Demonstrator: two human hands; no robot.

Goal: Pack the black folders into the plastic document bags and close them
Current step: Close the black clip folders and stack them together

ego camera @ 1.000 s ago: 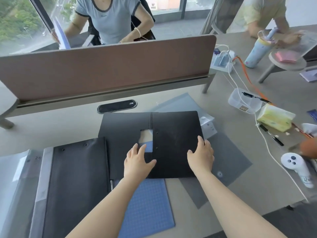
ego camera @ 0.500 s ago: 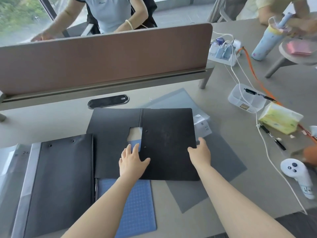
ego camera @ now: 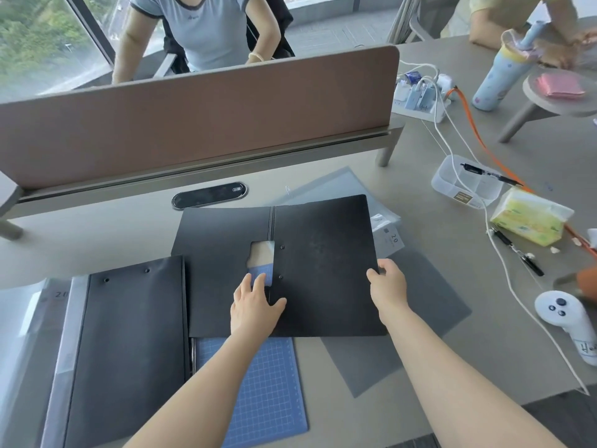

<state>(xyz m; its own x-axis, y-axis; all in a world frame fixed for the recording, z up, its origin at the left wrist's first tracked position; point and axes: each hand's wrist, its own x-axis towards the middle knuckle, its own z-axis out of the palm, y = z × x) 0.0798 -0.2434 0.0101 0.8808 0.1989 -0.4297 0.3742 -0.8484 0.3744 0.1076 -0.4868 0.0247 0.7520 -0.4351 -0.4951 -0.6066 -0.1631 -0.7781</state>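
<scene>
A black folder (ego camera: 323, 253) lies opened flat on the desk, spine up, with a rectangular cut-out near the spine. My left hand (ego camera: 255, 305) presses flat on it beside the spine, fingers apart. At the folder's right edge, my right hand (ego camera: 387, 286) curls its fingers around the cover. A second black folder (ego camera: 129, 344) sits closed at the left inside a clear plastic document bag (ego camera: 69, 318). More translucent grey document bags (ego camera: 416, 321) lie under and to the right of the open folder.
A blue cutting mat (ego camera: 258, 392) lies under the open folder near the desk's front edge. A brown divider (ego camera: 200, 111) runs across the back. At the right are a clear box (ego camera: 465, 182), a tissue pack (ego camera: 529, 219), a white controller (ego camera: 568, 321), cables and a bottle (ego camera: 499, 76). People sit beyond.
My right hand slid from the folder's lower cover to its right edge and took hold of it. My left hand stayed pressing near the spine.
</scene>
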